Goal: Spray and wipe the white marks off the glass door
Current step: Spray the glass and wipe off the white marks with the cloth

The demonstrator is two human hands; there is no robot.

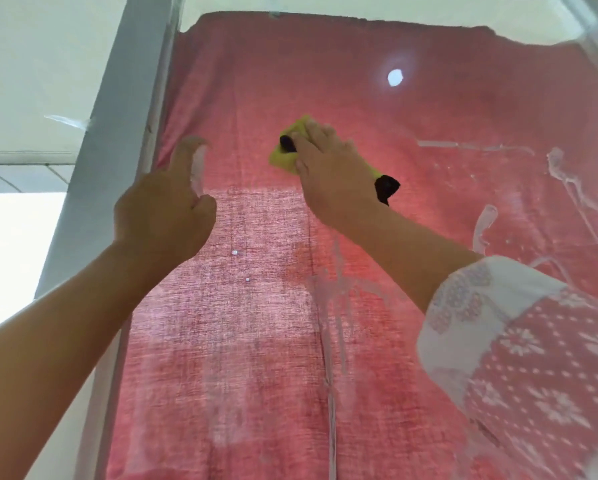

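Glass door (256, 64) fills the view, with a red curtain behind it and a grey frame (117, 133) at far left. The left hand (166, 213) is raised near the frame, its lower fingers curled round what I read as a clear spray bottle (197, 168), forefinger lifted. That area is blurred, so the hold is my reading only.

At centre a yellow cloth (285, 157) lies flat on the glass. The right hand (328, 168) presses it with spread, fairly straight fingers and does not pinch it.

White marks (567, 181) sit mostly well right of the cloth, with more streaks below it.

Risks as I judge them:
- The cloth, held only by pressure, could slip out on a fast stroke.
- Wet residue could smear into new streaks rather than lift.
- The patterned sleeve (498, 306) hangs near the lower streaks and could drag through them.
- A spray from this close could hit the wiping hand.
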